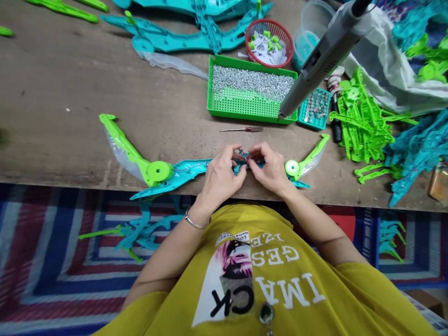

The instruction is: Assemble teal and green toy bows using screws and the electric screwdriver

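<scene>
From the head camera, both hands are at the front edge of the bench [70, 93], close together over the middle of a plastic toy bow [182, 176]. The bow lies flat, its long axis running left to right along the edge, with teal limbs ending in lime-green tips. The left hand [220, 176] and right hand [269, 169] sit on either side of its centre, equally near it, so neither arm is closer. The fingers [234, 154] of both hands are bent inward and pressed together, pinching the bow's teal middle, where a small metal bit shows; the exact piece held is hidden by the fingertips. Just beyond the hands lies a red-handled screwdriver [241, 129], then a green tray [252, 119] of silver rivets. A grey power tool [325, 60] hangs above the tray's right corner, beside a heap of lime-green bow parts [362, 123].
</scene>
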### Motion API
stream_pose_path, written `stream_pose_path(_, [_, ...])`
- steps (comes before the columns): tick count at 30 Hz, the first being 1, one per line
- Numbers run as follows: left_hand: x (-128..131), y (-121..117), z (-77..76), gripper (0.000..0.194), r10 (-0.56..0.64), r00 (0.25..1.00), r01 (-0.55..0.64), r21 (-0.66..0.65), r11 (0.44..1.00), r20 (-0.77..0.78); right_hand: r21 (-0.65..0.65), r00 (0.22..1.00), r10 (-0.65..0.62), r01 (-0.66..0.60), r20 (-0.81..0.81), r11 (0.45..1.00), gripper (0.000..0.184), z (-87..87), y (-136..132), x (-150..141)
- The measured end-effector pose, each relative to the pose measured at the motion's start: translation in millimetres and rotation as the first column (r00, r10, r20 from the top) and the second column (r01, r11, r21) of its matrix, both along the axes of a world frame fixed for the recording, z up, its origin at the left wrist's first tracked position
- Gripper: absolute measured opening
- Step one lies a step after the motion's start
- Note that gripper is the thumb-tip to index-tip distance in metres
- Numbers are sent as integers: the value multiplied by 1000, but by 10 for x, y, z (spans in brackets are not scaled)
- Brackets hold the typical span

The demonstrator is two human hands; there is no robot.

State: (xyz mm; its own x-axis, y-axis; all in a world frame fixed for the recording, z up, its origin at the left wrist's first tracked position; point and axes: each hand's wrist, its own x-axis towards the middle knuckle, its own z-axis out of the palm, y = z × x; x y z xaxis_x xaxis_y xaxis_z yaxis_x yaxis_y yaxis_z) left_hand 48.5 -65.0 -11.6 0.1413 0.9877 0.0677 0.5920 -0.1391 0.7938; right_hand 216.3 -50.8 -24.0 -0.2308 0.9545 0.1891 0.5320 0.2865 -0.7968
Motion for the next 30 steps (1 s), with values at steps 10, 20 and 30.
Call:
stream_pose_path(10, [24,-12,42,43,-4,999,6,-64,998,47,14,1000,6,-7,14,1000,17,-1,15,23])
stream_pose_path(20, [137,-40,14,51,102,994,-102,-30,994,-26,-3,998,59,-59,-22,998,17,18,44,59])
stream_pose_path(30, [98,67,-130,37,108,991,-99,109,989,-74,87,981,196,-195,0,977,20,57,78,172])
